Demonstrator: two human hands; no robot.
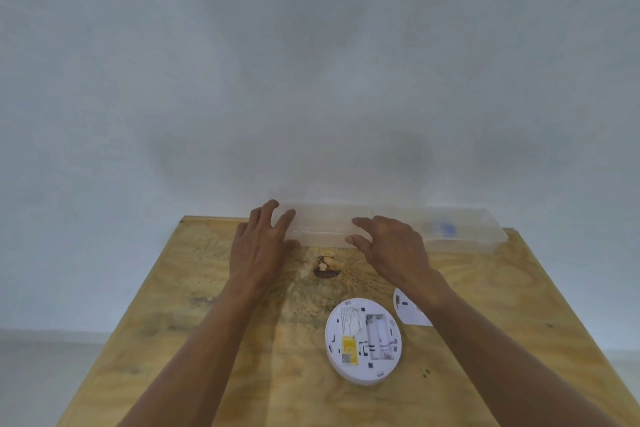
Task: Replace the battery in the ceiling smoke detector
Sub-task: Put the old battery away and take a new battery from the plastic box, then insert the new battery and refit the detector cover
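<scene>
A round white smoke detector [363,341] lies face down on the plywood table [194,322], its battery bay open and no battery visible in it. Its white mounting plate [407,310] lies to the right, partly hidden by my right forearm. At the table's far edge stands a long clear plastic box [460,229] with something blue inside. My left hand [259,246] rests with straight fingers against the box's left end. My right hand [391,246] touches the box's front near its middle, fingers bent over the rim.
A white wall rises directly behind the table. A dark knot hole [325,267] marks the wood between my hands. The floor shows past the table's left and right edges.
</scene>
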